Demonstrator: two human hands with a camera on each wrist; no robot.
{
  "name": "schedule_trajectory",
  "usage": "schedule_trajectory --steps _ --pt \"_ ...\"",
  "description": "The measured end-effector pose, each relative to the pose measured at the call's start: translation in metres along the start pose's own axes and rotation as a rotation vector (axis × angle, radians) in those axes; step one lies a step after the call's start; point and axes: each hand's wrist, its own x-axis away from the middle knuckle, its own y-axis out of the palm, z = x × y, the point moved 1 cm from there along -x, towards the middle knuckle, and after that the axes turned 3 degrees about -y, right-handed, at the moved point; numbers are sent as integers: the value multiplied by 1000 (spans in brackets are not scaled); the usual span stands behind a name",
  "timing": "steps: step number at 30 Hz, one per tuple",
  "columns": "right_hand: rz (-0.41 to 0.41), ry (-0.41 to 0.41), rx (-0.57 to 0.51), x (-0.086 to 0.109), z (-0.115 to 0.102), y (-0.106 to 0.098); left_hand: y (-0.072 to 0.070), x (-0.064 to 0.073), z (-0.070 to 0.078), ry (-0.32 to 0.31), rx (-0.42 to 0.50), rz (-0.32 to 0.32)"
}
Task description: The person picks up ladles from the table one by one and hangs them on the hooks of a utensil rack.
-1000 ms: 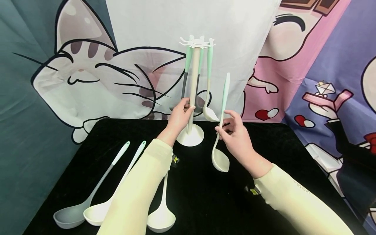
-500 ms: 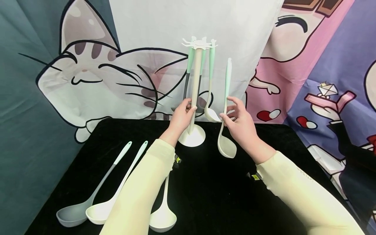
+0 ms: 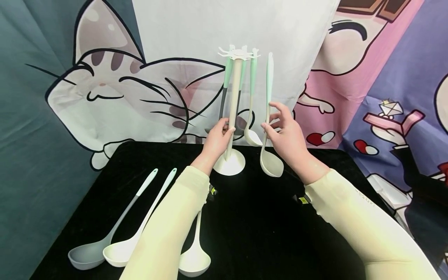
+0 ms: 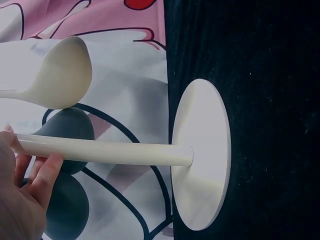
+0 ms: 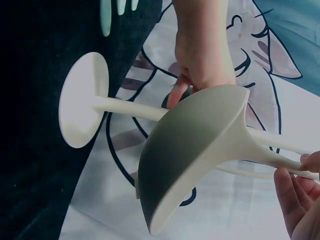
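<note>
My left hand point(image 3: 216, 143) grips the lower pole of a cream utensil stand point(image 3: 236, 89), which has a round base and a hooked top. My right hand point(image 3: 288, 134) pinches the shaft of a cream ladle point(image 3: 272, 164) with a mint handle. This ladle is upright just right of the stand, bowl down, its handle end level with the hooks and apart from them. From the stand hang a cream ladle point(image 3: 252, 137) and two dark grey-shafted utensils with mint handles. Their dark rounded heads point(image 4: 67, 205) show behind the pole in the left wrist view.
On the black-covered table point(image 3: 273, 233), a grey ladle point(image 3: 85, 256) and a white ladle point(image 3: 119, 252) lie at the left. Another white ladle point(image 3: 194, 260) lies near the front, partly under my left sleeve. A printed cloth point(image 3: 175, 23) hangs behind the table.
My right hand has raised the ladle, bringing its handle end from well below the hooks up to their level. My left hand stays on the pole.
</note>
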Motion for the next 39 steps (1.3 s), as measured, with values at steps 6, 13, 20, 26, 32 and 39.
schedule_trajectory --steps 6,13,20,26,32,39 --pt "-10 18 7 -3 -3 -1 1 -1 0 6 -10 -3" --pt "-32 12 18 -6 -6 -1 1 0 0 10 -10 3" --pt "-32 -4 27 -7 -6 -2 0 -1 0 12 -17 -1" --pt "-27 -14 42 -9 -7 -5 0 -1 0 14 -10 9" --pt "-56 -6 54 -9 -6 -3 0 1 -1 5 -6 5" --pt "-63 -8 33 -9 -7 2 1 0 -1 5 -11 5"
